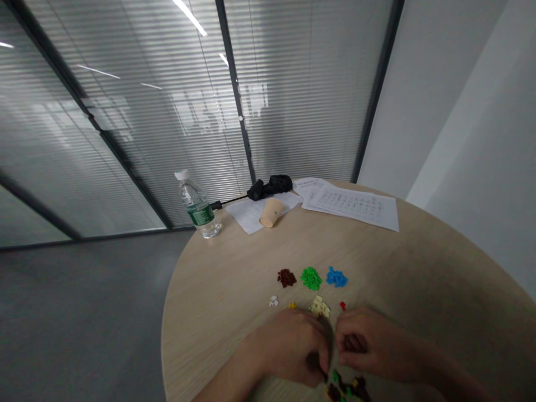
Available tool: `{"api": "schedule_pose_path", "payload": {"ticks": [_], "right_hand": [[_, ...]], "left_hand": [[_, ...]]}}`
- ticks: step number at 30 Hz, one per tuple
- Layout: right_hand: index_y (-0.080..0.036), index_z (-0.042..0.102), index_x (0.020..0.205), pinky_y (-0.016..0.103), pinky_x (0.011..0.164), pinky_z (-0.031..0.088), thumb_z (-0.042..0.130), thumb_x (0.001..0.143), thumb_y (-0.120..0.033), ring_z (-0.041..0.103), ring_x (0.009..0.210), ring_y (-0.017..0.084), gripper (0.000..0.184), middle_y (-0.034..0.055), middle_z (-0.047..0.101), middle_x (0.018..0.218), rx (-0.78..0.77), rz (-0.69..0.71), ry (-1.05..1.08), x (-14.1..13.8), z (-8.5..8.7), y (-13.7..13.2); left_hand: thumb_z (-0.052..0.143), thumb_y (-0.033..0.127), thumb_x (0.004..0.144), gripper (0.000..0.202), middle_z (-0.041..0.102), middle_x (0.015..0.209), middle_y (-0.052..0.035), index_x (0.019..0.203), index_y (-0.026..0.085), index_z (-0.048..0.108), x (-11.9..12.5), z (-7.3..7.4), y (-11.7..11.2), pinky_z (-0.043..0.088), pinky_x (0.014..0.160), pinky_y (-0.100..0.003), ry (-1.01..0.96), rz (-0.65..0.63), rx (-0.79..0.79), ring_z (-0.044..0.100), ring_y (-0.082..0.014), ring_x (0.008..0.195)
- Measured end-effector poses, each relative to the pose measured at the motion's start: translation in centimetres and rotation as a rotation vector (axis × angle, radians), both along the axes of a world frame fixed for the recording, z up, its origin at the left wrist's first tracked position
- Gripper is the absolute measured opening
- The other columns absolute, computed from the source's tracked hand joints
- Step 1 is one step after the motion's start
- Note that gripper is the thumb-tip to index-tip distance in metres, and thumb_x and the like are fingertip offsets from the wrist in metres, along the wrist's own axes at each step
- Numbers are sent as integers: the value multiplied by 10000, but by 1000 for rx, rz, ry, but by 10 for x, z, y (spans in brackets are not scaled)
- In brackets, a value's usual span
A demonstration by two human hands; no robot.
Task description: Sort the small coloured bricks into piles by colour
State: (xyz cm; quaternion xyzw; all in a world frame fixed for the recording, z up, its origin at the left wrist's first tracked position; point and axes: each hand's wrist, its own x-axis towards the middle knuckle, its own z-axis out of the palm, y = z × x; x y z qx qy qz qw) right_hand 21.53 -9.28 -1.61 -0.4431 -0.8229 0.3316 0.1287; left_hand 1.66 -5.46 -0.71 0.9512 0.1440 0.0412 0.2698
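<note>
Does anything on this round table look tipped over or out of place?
Yes: the paper cup lies on its side on a sheet of paper, beside the standing water bottle. No spill shows around it.

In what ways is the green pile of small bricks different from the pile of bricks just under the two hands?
The green pile is one colour; the mixed pile shows brown, green and yellow pieces. The green pile lies free, farther up the table; the mixed pile sits right at the left hand and right hand, partly hidden. Both are small bricks.
</note>
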Motion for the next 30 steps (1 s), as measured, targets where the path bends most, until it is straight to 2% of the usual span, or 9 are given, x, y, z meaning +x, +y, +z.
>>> {"api": "schedule_pose_path", "payload": {"ticks": [5,10,15,19,23,30], "right_hand": [[-166,598,651,197,539,328,573,716,-167,494,577,102,70,-20,566,624,43,-54,38,-2,3,3],[-164,585,641,199,546,339,566,729,-163,503,577,104,90,-14,574,622,61,-111,92,-3,6,5],[-164,582,641,208,566,357,560,752,-182,517,591,113,114,-5,587,634,73,-142,88,-2,3,8],[-169,591,650,208,562,356,553,745,-164,519,594,114,103,-5,592,636,97,-145,77,-2,3,10],[-170,590,652,207,554,346,557,731,-148,516,592,113,88,-5,592,644,107,-102,37,-1,5,7],[-169,584,663,216,584,354,556,744,-155,525,613,118,87,-4,587,661,126,-56,1,-2,6,3]], "left_hand": [[692,130,651,99,662,684,33,694,220,687,-3,0,4,430,657,-225,21,52,-16,596,-128,704],[658,96,676,145,653,735,24,761,208,694,-16,10,15,422,700,-219,-16,150,-33,588,-124,757],[623,120,697,143,644,780,13,784,212,689,-37,17,33,404,682,-232,65,405,50,566,-136,761],[583,135,730,136,630,784,2,797,202,680,-49,16,46,396,702,-232,97,550,91,554,-139,769],[578,170,753,105,588,722,6,791,192,673,-56,14,54,370,638,-216,96,616,129,529,-126,700],[542,201,816,135,594,760,-11,832,195,676,-52,5,57,380,661,-228,61,748,227,530,-137,740]]}}
